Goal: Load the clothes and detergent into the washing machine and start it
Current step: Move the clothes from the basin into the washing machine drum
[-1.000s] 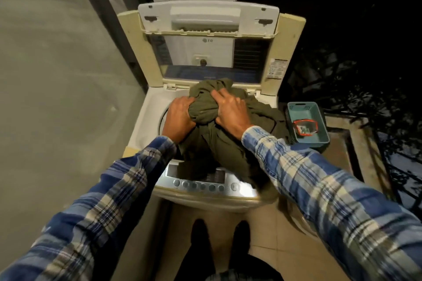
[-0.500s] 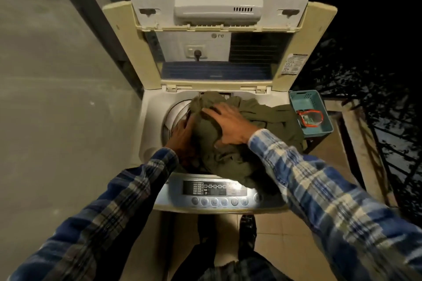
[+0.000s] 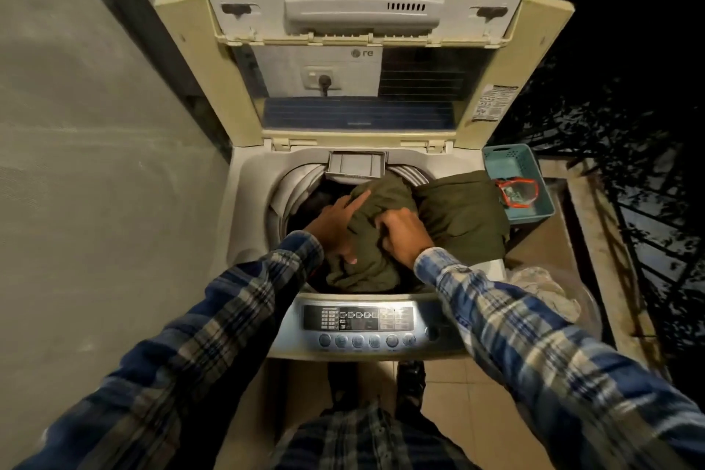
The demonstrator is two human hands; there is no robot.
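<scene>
Two hands stuff the olive garment [image 3: 381,198] into the drum [image 3: 293,183].
Left hand [image 3: 335,219] presses with straight fingers; right hand [image 3: 404,237] clenches a fold, to feed in cloth draped beyond its knuckles.

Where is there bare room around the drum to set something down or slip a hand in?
Bare: the left deck, between drum rim and outer edge; the dark gap in the drum between left hand and grey drawer; the blue basket's far half. Crowded: drum centre, filled by the olive garment the right hand grips, and the right deck it drapes over.
</scene>
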